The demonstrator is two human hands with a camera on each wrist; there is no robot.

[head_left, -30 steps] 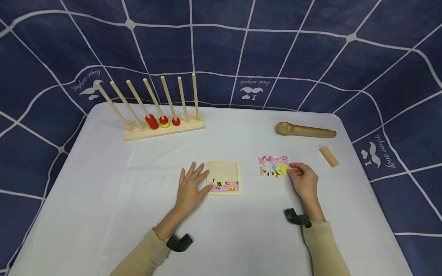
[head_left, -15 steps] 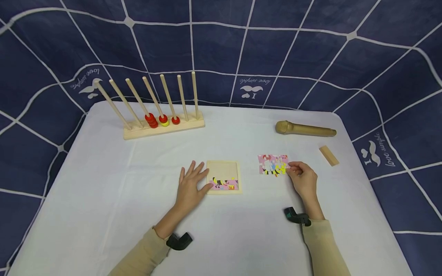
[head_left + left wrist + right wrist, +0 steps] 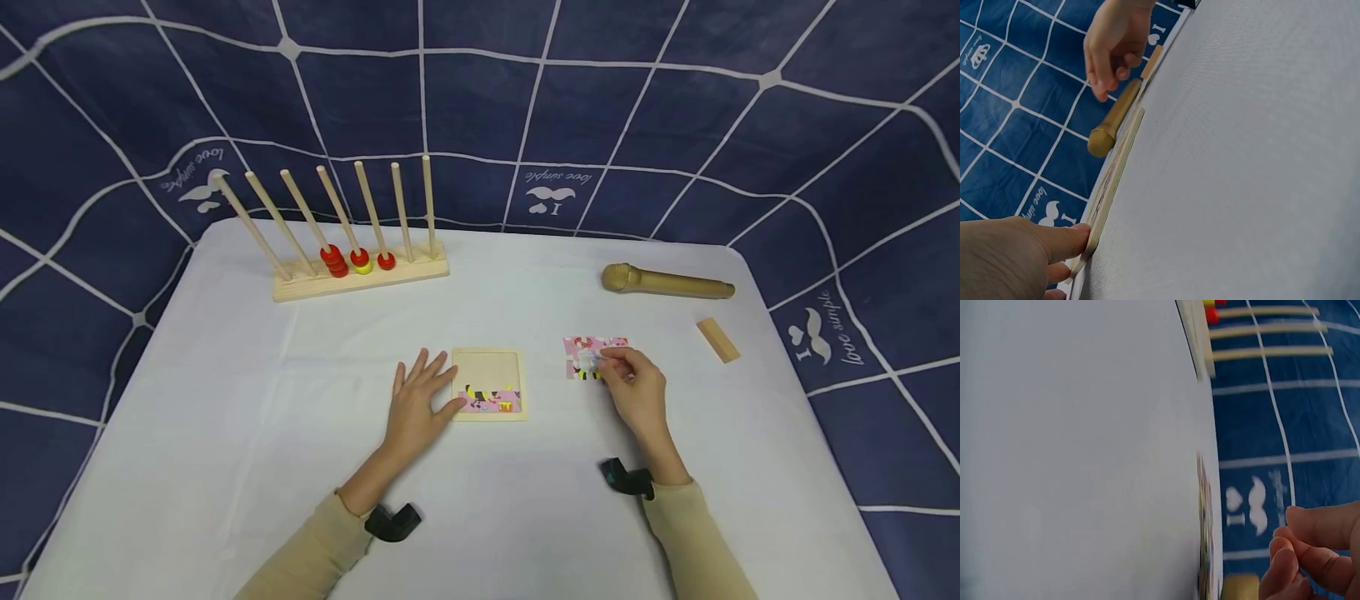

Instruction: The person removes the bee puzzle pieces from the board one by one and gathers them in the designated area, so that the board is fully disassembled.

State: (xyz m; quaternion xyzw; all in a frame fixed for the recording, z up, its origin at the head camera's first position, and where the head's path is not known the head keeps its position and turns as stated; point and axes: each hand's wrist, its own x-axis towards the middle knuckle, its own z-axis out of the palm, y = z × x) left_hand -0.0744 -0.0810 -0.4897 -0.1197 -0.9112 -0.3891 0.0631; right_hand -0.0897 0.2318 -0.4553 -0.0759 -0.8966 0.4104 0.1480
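Observation:
A square wooden frame [image 3: 523, 367] lies on the white table with pink and yellow puzzle pieces [image 3: 491, 402] along its near side. My left hand [image 3: 412, 417], fingers spread, touches the frame's left edge; in the left wrist view my thumb rests on that wooden edge [image 3: 1110, 194]. Right of the frame is a patch of joined pink puzzle pieces [image 3: 581, 343]. My right hand [image 3: 641, 400] is over its right part, thumb and forefinger close together. The right wrist view shows the fingertips [image 3: 1286, 534] meeting above the table; whether a piece is between them is unclear.
A wooden peg rack [image 3: 360, 283] with red and yellow beads stands at the back left. A brown microphone-shaped object [image 3: 667, 283] lies at the back right, with a small wooden block [image 3: 718, 340] nearer. Blue gridded cloth [image 3: 480, 100] hangs behind the table.
My right hand has moved left from the patch's right edge to over its pieces, covering the yellow part. My left hand remains at the frame.

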